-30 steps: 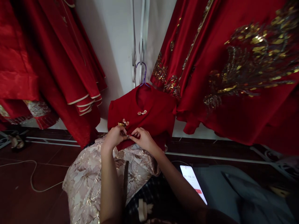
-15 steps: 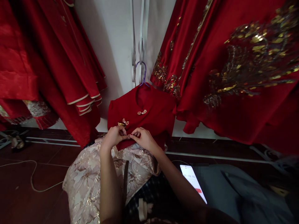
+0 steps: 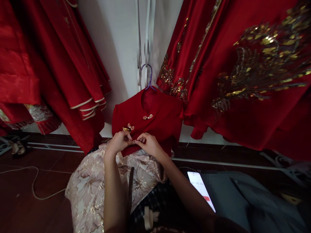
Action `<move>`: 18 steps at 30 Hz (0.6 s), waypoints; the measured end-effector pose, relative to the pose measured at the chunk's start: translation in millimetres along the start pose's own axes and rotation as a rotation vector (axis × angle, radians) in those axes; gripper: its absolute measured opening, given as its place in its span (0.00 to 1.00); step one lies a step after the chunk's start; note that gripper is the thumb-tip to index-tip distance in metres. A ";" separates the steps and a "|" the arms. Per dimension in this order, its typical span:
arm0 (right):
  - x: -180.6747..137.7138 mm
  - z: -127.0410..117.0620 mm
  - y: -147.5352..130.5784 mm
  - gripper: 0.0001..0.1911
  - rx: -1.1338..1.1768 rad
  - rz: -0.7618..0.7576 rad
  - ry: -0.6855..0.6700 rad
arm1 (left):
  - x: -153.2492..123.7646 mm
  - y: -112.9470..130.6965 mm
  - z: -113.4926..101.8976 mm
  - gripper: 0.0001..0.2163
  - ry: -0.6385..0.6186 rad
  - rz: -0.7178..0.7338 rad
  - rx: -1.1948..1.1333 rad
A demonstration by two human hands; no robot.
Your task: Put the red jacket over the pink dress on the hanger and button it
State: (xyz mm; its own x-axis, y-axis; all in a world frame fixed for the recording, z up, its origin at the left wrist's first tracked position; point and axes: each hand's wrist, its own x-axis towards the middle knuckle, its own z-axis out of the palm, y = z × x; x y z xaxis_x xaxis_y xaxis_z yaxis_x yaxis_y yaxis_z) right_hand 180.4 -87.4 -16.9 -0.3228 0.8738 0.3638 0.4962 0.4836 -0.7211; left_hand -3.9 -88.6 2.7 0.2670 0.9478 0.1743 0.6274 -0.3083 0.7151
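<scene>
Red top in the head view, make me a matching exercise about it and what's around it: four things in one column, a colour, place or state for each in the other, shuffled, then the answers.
Things:
1. Clothes hanger
2. Smartphone
3. Floral brocade cloth
4. Red top

Descriptions:
A. Pale pinkish with a golden sheen
B. Beaded ornaments on its front, where the left hand and right hand meet
C. Purple
D. Screen lit

Right pairs: 1-C, 2-D, 3-A, 4-B
</scene>
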 end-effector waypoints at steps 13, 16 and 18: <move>-0.5 -40.2 4.4 0.12 0.238 -0.025 -0.352 | 23.9 -5.4 15.8 0.19 0.275 -0.238 -0.710; -0.3 -46.9 2.9 0.11 0.306 -0.032 -0.412 | 28.0 -6.8 21.7 0.19 0.317 -0.273 -0.723; -0.1 -48.4 2.5 0.09 0.313 -0.037 -0.428 | 28.5 -8.5 24.0 0.22 0.321 -0.287 -0.685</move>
State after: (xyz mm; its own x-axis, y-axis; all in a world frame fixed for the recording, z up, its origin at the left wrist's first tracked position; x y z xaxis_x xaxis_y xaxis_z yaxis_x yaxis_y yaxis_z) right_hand 220.8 -83.8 9.9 -0.6682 0.7251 0.1665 0.2346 0.4177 -0.8778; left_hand 16.0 -61.0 -14.6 -0.1247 0.9917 0.0321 0.0238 -0.0293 0.9993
